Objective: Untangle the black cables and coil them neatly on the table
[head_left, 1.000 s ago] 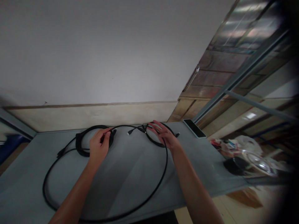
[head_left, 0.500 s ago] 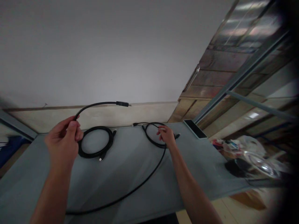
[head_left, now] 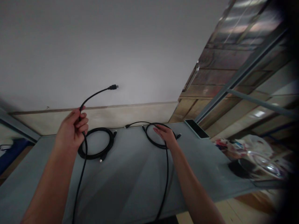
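Note:
My left hand [head_left: 74, 126] is raised, its fingers closed round a black cable [head_left: 80, 183] a little below its end. The cable's plug [head_left: 113, 87], with a metal tip, points right in front of the wall. From this hand the cable hangs down past the bottom of the view. My right hand [head_left: 166, 134] is pinched on a black cable at the table's far side, over a loose coil [head_left: 149, 140]; its fingertips are partly hidden. Cable runs down from it towards the front edge. Left of it, a thin cable end with a plug [head_left: 127, 126] sticks out.
A second coiled black cable [head_left: 112, 143] lies on the grey table [head_left: 126, 186], beside my left hand. A dark flat device with a pale rim [head_left: 196, 128] sits at the back right corner. Plastic bags [head_left: 254, 146] lie beyond the right edge; a wall stands behind.
My left hand has moved right and slightly up, its plug now higher and further left. The cable that curved across the table now hangs more steeply from both hands. My right hand has barely shifted.

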Demonstrator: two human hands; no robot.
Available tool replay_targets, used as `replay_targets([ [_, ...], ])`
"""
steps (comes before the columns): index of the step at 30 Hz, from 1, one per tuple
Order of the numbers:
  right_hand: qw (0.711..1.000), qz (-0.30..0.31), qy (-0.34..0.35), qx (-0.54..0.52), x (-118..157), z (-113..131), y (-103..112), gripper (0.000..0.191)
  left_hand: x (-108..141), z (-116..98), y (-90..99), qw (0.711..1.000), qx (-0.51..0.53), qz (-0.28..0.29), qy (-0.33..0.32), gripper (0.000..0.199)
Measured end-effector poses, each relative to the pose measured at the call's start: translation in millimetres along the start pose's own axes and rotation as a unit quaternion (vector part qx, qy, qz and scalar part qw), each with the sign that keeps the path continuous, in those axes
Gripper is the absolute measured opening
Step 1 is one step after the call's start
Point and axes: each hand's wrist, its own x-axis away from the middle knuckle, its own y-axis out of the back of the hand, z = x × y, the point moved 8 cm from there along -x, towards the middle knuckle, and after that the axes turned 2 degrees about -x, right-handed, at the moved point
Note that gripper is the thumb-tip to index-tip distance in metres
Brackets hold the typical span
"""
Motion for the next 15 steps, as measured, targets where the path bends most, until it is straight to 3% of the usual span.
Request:
replay_targets([
  [3, 0.987, -0.038, -0.014, 0.159, -2.8, -1.3, 13.3, 0.036, -3.5, 22.9, 17.3, 1.0, -0.001, 0.001, 0.026, 0.015],
  [5, 0.964, -0.054, 0.005, 0.26, -2.9, 4.9, 17.6, 0.036, -4.3, 23.6, 26.5, 1.0, -0.002, 0.002, 0.03, 0.015],
  [7, 0.953, -0.06, 0.046, 0.295, -2.0, 15.1, 16.0, 0.032, -4.8, 14.6, 30.7, 1.0, 0.0, 0.008, 0.029, 0.017],
  [9, 0.966, -0.046, 0.047, 0.25, -1.4, 18.5, 11.7, 0.033, -4.9, 1.0, 28.9, 0.999, 0.005, 0.023, 0.023, 0.02],
  [11, 0.991, -0.007, 0.003, 0.133, -0.2, 14.7, 4.4, 0.039, -5.1, -14.9, 26.0, 0.999, 0.019, 0.025, -0.006, 0.022],
  [15, 0.991, 0.043, -0.018, -0.124, 6.2, 21.4, -3.7, 0.041, -4.7, -42.7, 35.2, 0.989, 0.073, -0.047, -0.121, 0.017],
])
